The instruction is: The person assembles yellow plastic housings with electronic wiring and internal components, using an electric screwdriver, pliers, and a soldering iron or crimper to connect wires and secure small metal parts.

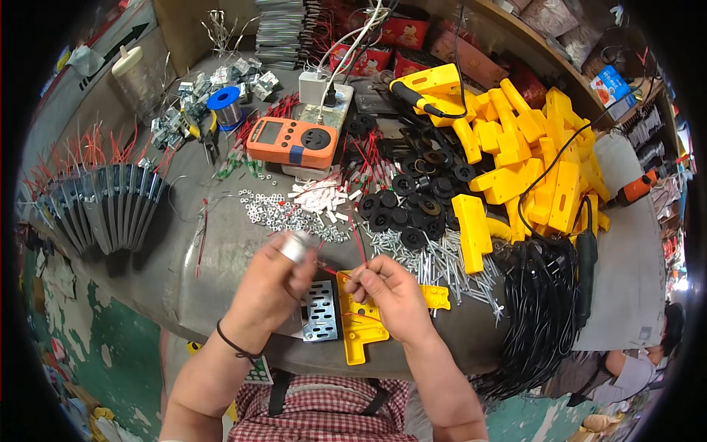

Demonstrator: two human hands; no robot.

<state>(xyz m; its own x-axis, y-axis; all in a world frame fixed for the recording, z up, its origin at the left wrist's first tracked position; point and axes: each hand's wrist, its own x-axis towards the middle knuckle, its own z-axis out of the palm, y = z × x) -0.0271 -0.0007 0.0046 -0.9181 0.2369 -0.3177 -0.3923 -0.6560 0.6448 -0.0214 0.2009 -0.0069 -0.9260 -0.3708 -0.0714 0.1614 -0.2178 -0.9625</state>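
Note:
My left hand [266, 278] is closed round a blurred silvery-white cylindrical thing [297, 247] whose kind I cannot make out. With thumb and fingertips my right hand [394, 295] pinches a thin red wire [333, 270], which runs toward my left hand. Below both hands, an open yellow plastic housing shell [359, 353] lies at the table's near edge, partly hidden by my right hand. Left of it, a metal plate with slotted holes [319, 315] rests against or beside the shell. Another red wire [359, 236] rises behind the right fingers.
Piles of nuts [276, 214], long screws [434, 258], black round parts [412, 210] and yellow housings [515, 147] cover the table. An orange meter [292, 140] stands behind. Black cables [537, 317] hang at right; finned metal elements [110, 210] stand left. A solder spool [226, 107] sits farther back.

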